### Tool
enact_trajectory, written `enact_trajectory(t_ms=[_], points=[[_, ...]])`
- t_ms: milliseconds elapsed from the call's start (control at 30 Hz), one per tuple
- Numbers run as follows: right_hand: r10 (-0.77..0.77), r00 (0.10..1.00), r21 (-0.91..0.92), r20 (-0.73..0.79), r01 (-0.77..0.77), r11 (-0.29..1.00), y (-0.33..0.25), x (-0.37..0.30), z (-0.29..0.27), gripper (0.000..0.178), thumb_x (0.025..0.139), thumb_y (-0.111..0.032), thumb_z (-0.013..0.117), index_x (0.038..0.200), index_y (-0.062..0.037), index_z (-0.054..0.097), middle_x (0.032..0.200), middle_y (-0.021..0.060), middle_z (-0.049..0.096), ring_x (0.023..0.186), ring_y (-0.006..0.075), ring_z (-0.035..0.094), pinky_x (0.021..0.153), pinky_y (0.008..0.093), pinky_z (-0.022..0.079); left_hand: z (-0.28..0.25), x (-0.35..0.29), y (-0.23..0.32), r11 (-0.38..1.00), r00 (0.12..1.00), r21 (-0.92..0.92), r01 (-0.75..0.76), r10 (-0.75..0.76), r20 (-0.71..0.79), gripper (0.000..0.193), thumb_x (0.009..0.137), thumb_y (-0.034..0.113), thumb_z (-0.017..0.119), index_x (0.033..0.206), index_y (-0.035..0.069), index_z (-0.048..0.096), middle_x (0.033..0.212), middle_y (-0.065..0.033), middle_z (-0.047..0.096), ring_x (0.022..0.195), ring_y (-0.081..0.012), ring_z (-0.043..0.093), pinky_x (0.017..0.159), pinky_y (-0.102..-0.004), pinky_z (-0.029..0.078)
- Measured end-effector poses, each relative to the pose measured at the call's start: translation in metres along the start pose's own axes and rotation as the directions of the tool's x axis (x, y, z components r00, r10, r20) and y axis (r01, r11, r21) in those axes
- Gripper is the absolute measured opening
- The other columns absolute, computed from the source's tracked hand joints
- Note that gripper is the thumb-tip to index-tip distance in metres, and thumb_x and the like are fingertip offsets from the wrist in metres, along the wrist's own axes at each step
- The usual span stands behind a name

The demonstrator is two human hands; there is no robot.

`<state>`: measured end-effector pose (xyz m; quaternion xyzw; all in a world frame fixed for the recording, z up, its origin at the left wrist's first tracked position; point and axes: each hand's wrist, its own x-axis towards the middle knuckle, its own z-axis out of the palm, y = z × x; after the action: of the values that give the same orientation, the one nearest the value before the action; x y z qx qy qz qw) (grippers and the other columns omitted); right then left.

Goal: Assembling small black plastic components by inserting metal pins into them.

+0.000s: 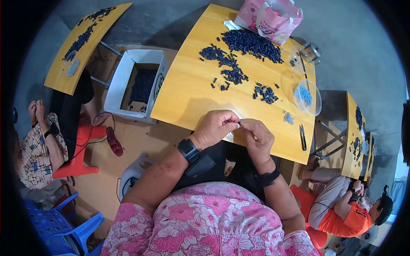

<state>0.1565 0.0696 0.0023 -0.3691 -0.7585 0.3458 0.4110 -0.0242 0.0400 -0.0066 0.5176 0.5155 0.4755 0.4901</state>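
Observation:
My left hand (215, 127) and my right hand (259, 138) meet over the near edge of the yellow table (179, 91). Both are closed, thumb and fingers pinched around a small dark piece (239, 123) that the fingertips mostly hide. Beyond them lies a small group of short dark cylindrical pieces (265, 94), with larger heaps of dark pieces (252, 44) farther back. To the right of my right hand is a little pile of tiny light-blue pieces (289, 117). Dark-handled snips (303, 137) rest near the right edge.
A clear plastic bowl (317, 100) holds tiny blue pieces; behind it stand another clear container and a metal cup (313, 52). A pink bag (273, 19) sits at the back. Left of the table is a white box (115, 91) with dark pieces. People sit at other tables on both sides.

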Motion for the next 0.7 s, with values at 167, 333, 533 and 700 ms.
enact_trajectory(t_ms=[167, 333, 533, 700], points=[[-0.062, 0.997, -0.045, 0.041, 0.064, 0.997, -0.004, 0.006, -0.002, 0.025, 0.077, 0.012, 0.061, 0.095, -0.0028, 0.071, 0.095, 0.0103, 0.071, 0.092, 0.0207, 0.068, 0.082, 0.0294, 0.053, -0.002, 0.000, -0.002, 0.999, 1.000, 0.050, 0.003, -0.004, 0.031, 0.012, 0.087, 0.007, 0.064, 0.096, 0.000, 0.068, 0.086, -0.0073, 0.069, 0.079, -0.0134, 0.064, 0.074, -0.0280, 0.052], [0.111, 0.989, 0.036, 0.101, -0.115, 0.993, 0.002, 0.034, -0.011, 0.017, 0.077, 0.006, 0.064, 0.091, -0.0001, 0.071, 0.094, 0.0118, 0.070, 0.087, 0.0200, 0.067, 0.078, 0.0305, 0.053, -0.001, 0.002, 0.000, 1.000, 1.000, 0.005, -0.025, 0.025, -0.002, 0.012, 0.087, 0.008, 0.064, 0.095, 0.000, 0.067, 0.084, -0.0067, 0.068, 0.077, -0.0128, 0.063, 0.073, -0.0281, 0.051], [-0.097, 0.979, -0.210, 0.181, 0.135, 0.968, 0.012, 0.095, 0.016, 0.020, 0.080, -0.001, 0.065, 0.098, -0.0065, 0.071, 0.089, 0.0138, 0.067, 0.081, 0.0335, 0.065, 0.070, 0.0367, 0.053, -0.005, 0.002, 0.003, 0.999, 0.999, 0.043, -0.020, 0.018, 0.047, 0.011, 0.088, 0.008, 0.066, 0.096, 0.001, 0.066, 0.082, -0.0044, 0.065, 0.075, -0.0108, 0.061, 0.071, -0.0272, 0.051], [-0.064, 0.952, -0.403, 0.299, 0.187, 0.896, 0.024, 0.111, 0.032, 0.016, 0.084, -0.009, 0.064, 0.097, -0.0133, 0.072, 0.088, 0.0105, 0.064, 0.078, 0.0343, 0.065, 0.068, 0.0407, 0.053, -0.005, 0.001, 0.004, 1.000, 0.999, 0.008, -0.021, 0.021, 0.051, 0.011, 0.088, 0.009, 0.067, 0.096, 0.001, 0.066, 0.083, -0.0027, 0.065, 0.075, -0.0096, 0.060, 0.072, -0.0263, 0.050]])
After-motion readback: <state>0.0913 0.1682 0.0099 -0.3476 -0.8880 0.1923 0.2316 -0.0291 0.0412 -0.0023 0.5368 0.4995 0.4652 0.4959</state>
